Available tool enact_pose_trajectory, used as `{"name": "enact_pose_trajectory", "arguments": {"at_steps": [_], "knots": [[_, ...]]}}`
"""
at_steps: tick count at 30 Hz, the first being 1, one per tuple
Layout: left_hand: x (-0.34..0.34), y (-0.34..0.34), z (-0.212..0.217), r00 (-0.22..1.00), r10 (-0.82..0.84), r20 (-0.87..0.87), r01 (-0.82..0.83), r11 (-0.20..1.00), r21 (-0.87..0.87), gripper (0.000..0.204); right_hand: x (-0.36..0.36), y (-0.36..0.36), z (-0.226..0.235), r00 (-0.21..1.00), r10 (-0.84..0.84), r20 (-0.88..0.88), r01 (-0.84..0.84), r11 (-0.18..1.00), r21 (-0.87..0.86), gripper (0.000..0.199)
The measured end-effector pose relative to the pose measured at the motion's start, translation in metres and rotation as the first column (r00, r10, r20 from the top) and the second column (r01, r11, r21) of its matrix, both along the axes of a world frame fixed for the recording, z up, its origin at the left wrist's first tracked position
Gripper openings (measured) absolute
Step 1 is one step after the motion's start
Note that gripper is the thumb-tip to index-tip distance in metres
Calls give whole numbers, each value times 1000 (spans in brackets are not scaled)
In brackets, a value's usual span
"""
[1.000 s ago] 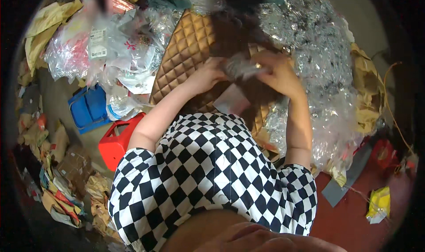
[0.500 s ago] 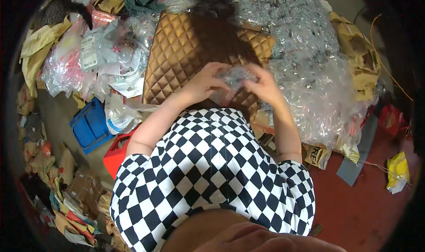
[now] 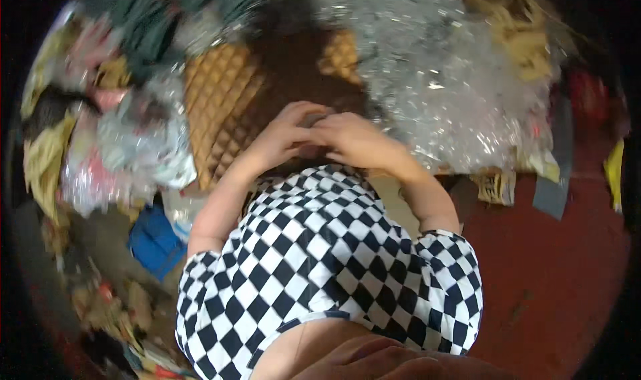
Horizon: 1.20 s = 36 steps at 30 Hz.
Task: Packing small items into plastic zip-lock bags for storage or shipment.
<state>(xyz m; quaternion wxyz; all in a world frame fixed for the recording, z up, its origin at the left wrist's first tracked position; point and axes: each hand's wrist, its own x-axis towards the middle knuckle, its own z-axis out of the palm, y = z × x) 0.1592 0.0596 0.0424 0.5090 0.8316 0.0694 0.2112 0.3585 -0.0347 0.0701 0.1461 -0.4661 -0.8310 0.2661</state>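
My left hand (image 3: 292, 133) and my right hand (image 3: 354, 139) meet in front of my checked shirt, fingers curled in and overlapping. Between them a small greyish bit of clear plastic (image 3: 314, 119) shows; the fingers cover the rest. Beneath and beyond the hands lies a brown quilted surface (image 3: 224, 93), partly in dark shadow. Right of it spreads a large heap of clear plastic film (image 3: 427, 86), nearest to my right hand.
Plastic bags (image 3: 133, 146) are piled on the left, above a blue plastic object (image 3: 157, 241). Dark green fabric (image 3: 150, 19) lies at the far left. Brown paper (image 3: 524, 46) sits at the far right, a red floor (image 3: 527, 280) below it. Mixed scraps (image 3: 127, 313) cover the lower left.
My hands have come together over the clear plastic, which showed plainly between them before. The whole view has shifted and turned a little, and is blurred by motion.
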Motion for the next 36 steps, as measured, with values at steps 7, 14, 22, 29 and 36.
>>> {"name": "enact_pose_trajectory", "arguments": {"at_steps": [7, 14, 22, 29, 36], "knots": [[39, 19, -21, 939, 339, -66, -336, 941, 43, 45, 79, -6, -23, 942, -319, 105, 331, 934, -133, 16], [-19, -32, -187, 790, 327, -518, 20, 832, 555, 56, 288, -104, 67, -29, -897, -440, 990, 36, -139, 28], [-12, -31, -163, 717, 359, -598, -128, 910, 394, 21, 545, -131, -89, -474, -124, -872, 876, -170, -452, 28], [-4, -35, -146, 641, 330, -693, -344, 931, 126, 16, 559, -74, -174, -677, -130, -724, 735, -66, -675, 17], [-5, -25, -127, 656, 457, -600, -440, 878, 189, 13, 337, 12, -54, 197, -768, -610, 977, 100, 190, 30]]}}
